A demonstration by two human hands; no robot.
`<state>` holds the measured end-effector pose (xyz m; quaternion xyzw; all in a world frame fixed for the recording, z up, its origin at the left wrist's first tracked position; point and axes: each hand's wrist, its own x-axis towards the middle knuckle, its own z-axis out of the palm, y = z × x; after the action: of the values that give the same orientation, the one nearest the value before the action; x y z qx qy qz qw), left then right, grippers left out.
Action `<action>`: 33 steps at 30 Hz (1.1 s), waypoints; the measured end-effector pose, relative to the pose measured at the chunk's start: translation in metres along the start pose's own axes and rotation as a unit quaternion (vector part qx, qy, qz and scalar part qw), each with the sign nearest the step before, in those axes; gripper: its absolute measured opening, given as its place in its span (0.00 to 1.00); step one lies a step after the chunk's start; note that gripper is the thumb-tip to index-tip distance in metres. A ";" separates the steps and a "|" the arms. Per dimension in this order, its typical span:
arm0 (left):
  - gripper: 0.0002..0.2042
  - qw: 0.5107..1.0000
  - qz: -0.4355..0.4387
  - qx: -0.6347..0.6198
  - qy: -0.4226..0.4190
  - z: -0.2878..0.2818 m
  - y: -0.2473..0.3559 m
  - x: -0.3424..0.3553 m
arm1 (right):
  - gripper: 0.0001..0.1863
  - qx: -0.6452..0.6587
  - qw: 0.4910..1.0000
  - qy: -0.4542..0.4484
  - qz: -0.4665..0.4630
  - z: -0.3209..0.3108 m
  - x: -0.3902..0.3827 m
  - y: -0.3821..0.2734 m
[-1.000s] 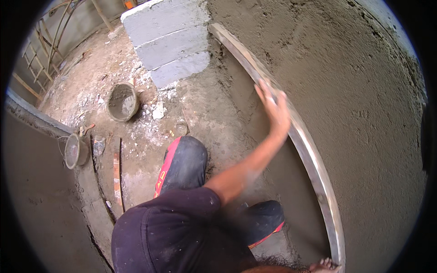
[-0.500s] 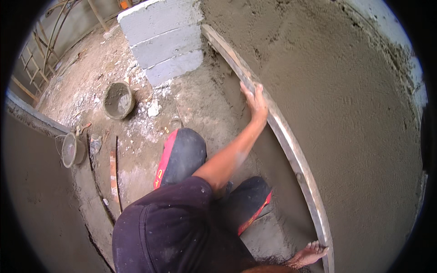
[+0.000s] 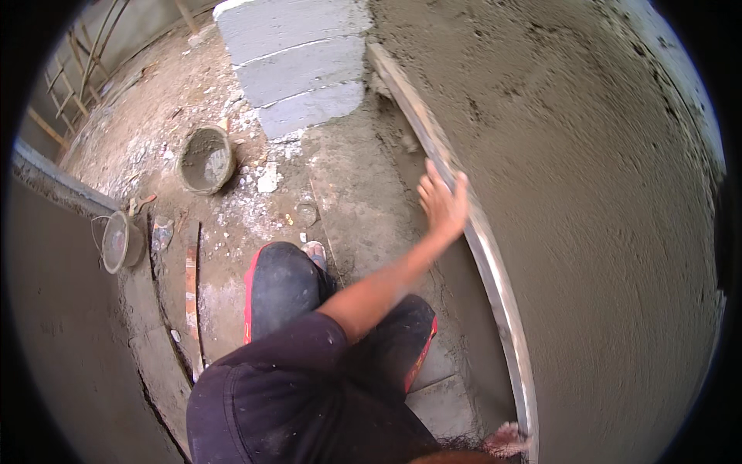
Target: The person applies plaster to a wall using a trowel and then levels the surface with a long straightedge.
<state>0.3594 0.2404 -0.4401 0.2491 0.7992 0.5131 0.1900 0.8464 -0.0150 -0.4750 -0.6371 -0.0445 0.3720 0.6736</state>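
A long, narrow straightedge (image 3: 495,274), smeared with mortar, lies against the wet grey plaster wall (image 3: 603,255). My left hand (image 3: 446,205) grips it in its upper half, fingers at its edge and arm stretched out. Toward the lower end of the bar, my right hand (image 3: 506,439) is closed around it; that hand is partly hidden and blurred. The bar's far end rests beside a stack of pale grey blocks (image 3: 297,66). Fresh mortar clings near that end.
A mortar-crusted basin (image 3: 207,160) sits on the rubble-strewn floor. Left of it are a small bucket (image 3: 122,242) and a flat wooden strip (image 3: 192,294). Another plastered wall (image 3: 58,309) stands at far left. Bamboo poles (image 3: 77,69) lean at the back.
The view has shifted. The straightedge's lower end and my right hand appear farther left, while its top stays beside the blocks. My left hand sits slightly lower in the picture, still gripping.
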 end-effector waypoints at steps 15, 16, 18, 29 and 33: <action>0.38 0.978 -0.008 -0.128 -0.167 0.027 -0.017 -0.052 | 0.18 0.088 0.990 0.056 -0.099 -0.006 -0.024 0.004; 0.38 0.984 -0.023 -0.103 -0.143 0.022 -0.024 -0.013 | 0.16 0.084 0.994 -0.002 -0.071 0.045 -0.071 0.007; 0.37 0.995 0.017 -0.087 -0.036 0.020 -0.035 0.042 | 0.24 0.029 0.996 -0.087 -0.016 0.051 -0.062 0.035; 0.43 0.969 -0.002 -0.116 -0.218 0.051 -0.042 -0.088 | 0.26 -0.351 0.848 0.074 -0.390 -0.135 0.076 0.058; 0.39 0.996 0.050 -0.052 -0.045 0.026 -0.085 0.055 | 0.23 0.053 0.997 -0.049 0.033 0.044 -0.033 0.064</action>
<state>0.3126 0.2623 -0.5306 0.3013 0.7483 0.5514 0.2125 0.7706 -0.0029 -0.5101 -0.5827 -0.0371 0.4266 0.6907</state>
